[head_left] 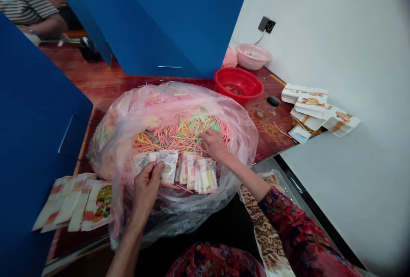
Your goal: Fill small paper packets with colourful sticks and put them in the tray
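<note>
My left hand (149, 183) pinches the edge of a small printed packet (168, 166) with a clear window. Other small packets (205, 175) lie in an overlapping row to its right, some showing pink or yellow sticks inside. Over the heap of thin pastel sticks (173, 134), my right hand (213, 143) has its fingers bent down into the pile. Whatever its fingertips hold is too small to make out. The heap of pink, yellow and green sticks lies in a large clear plastic bag (237, 119) with its mouth spread wide.
Blue partitions (160, 20) stand behind and at left. A red basin (238, 84), pink bowl (253, 57), glass jar (267, 108) and stacked packages (309, 101) sit at right. Printed packs (75, 202) lie at left. Another person's arm (53, 25) shows beyond the partition.
</note>
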Available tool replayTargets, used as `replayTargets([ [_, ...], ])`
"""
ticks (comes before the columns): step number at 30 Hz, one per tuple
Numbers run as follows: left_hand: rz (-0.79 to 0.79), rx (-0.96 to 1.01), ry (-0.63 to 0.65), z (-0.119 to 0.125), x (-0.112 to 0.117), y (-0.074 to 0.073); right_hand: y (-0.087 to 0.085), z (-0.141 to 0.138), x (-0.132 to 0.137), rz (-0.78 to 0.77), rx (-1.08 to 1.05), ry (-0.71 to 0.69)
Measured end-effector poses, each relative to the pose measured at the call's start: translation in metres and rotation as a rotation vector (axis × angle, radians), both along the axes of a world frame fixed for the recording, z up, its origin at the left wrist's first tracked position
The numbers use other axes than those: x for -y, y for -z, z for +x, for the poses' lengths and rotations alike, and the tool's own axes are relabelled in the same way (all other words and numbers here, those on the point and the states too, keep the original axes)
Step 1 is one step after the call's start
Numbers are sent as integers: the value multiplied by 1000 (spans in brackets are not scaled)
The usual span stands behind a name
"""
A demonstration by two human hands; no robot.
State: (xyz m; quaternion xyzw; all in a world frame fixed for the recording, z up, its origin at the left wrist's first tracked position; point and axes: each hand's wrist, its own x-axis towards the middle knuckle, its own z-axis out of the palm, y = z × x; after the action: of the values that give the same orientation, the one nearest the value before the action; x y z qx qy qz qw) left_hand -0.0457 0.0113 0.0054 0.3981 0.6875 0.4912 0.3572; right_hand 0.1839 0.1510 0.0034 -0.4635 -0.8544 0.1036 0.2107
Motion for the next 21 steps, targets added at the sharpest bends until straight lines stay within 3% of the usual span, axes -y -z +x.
replayTargets([
  [4, -13, 27, 6, -3, 1, 4, 14, 29, -32, 178, 325, -31],
  [9, -11, 34, 13, 2, 0, 5, 19, 33, -45, 322, 431, -122],
  [15, -53, 49, -32, -1, 2, 6, 34, 45, -48, 293, 290, -72],
  [21, -38, 51, -26, 0, 2, 2, 38, 53, -51, 204, 88, -145],
])
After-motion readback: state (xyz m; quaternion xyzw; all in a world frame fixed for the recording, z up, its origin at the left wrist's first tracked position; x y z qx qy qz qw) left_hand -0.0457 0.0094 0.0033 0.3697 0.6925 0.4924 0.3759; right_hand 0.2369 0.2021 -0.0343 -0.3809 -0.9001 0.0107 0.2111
